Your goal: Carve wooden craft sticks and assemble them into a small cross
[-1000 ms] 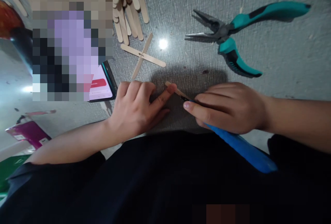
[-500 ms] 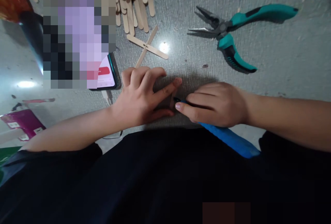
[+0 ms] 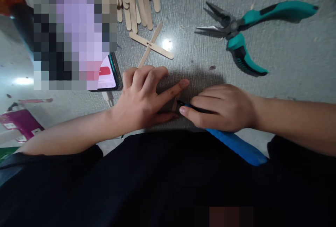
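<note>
My left hand lies over the table with its index finger and thumb spread, pressing down a wooden craft stick whose short middle part shows between them. The stick's ends are hidden beneath the fingers. In my right hand is a blue-handled tool, its dark tip close beside or on that stick; the tip's exact kind cannot be made out. Just beyond my left knuckles, two crossed craft sticks rest on the table, with a small dark mark near the crossing.
Pliers with teal handles lie spread at the back right. Behind the crossed sticks is a heap of craft sticks. A phone with a cable stands left, partly blurred out. A purple packet sits at the far left.
The view has shifted slightly, so pliers and right hand appear a little further right. Both hands keep nearly the same pose, and the tool's tip remains near the stick.
</note>
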Action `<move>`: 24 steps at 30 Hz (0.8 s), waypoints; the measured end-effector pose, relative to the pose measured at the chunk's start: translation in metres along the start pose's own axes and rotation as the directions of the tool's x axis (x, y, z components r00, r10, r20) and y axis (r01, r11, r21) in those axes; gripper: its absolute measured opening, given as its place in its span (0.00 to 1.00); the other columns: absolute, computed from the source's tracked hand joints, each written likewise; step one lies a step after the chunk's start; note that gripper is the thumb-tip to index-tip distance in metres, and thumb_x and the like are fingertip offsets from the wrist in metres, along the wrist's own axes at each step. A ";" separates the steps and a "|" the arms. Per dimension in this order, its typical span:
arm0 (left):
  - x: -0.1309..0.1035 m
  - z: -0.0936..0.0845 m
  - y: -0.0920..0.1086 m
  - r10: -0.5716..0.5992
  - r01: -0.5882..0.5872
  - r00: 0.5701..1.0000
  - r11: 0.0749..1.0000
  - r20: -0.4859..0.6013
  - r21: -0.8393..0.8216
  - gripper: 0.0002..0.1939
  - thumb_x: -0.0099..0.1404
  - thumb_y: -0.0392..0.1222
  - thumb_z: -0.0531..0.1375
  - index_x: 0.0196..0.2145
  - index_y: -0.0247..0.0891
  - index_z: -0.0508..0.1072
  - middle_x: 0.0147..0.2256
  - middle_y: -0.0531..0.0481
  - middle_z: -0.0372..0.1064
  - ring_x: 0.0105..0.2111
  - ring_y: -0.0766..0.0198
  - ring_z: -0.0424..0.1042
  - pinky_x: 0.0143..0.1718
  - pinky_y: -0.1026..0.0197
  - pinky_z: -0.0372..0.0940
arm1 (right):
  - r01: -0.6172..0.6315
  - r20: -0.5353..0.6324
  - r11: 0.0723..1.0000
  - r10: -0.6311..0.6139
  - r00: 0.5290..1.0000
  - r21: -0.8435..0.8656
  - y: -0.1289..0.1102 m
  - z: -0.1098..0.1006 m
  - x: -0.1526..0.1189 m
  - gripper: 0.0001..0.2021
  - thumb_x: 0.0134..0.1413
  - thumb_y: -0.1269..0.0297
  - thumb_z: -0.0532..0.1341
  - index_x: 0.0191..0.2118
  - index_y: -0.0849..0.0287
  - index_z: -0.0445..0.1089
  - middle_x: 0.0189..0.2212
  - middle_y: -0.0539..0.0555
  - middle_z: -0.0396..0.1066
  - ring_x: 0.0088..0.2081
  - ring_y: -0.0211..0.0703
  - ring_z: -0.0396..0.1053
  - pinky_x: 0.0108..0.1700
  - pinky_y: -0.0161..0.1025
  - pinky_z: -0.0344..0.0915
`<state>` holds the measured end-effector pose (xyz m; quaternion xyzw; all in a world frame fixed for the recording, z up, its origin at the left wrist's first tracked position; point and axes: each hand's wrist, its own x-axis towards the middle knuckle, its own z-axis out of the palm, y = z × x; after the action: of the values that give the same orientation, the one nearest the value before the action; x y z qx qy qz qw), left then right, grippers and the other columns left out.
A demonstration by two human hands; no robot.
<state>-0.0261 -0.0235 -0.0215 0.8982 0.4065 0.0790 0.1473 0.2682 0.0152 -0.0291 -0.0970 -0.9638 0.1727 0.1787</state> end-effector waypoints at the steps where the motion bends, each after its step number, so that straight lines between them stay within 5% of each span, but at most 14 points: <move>1: 0.000 0.002 0.001 -0.026 0.027 1.000 0.999 0.010 -0.017 0.43 0.72 0.66 0.68 0.78 0.54 0.64 0.64 0.34 0.68 0.62 0.34 0.69 0.61 0.32 0.63 | 0.001 -0.005 1.000 0.000 1.000 0.009 0.001 0.000 0.000 0.10 0.75 0.72 0.62 0.57 0.57 0.68 0.30 0.44 0.69 0.29 0.40 0.65 0.33 0.41 0.62; 10: 0.002 0.004 0.003 -0.103 0.109 0.992 0.990 0.071 -0.089 0.41 0.70 0.71 0.67 0.74 0.55 0.68 0.59 0.38 0.67 0.62 0.35 0.66 0.62 0.34 0.61 | -0.003 0.060 0.999 0.000 0.998 0.046 0.003 -0.003 -0.002 0.12 0.76 0.71 0.60 0.59 0.56 0.64 0.31 0.44 0.68 0.30 0.41 0.65 0.34 0.42 0.63; 24: 0.000 0.006 0.001 -0.072 0.073 0.997 0.994 0.018 -0.079 0.43 0.70 0.71 0.67 0.76 0.58 0.65 0.59 0.39 0.67 0.60 0.37 0.67 0.61 0.33 0.61 | -0.013 -0.051 0.998 0.016 0.999 0.060 0.002 0.003 -0.002 0.08 0.76 0.73 0.60 0.55 0.57 0.67 0.29 0.43 0.67 0.28 0.41 0.62 0.32 0.42 0.61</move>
<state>-0.0240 -0.0247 -0.0266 0.8768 0.4343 0.0831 0.1888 0.2692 0.0152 -0.0334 -0.1028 -0.9525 0.2003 0.2051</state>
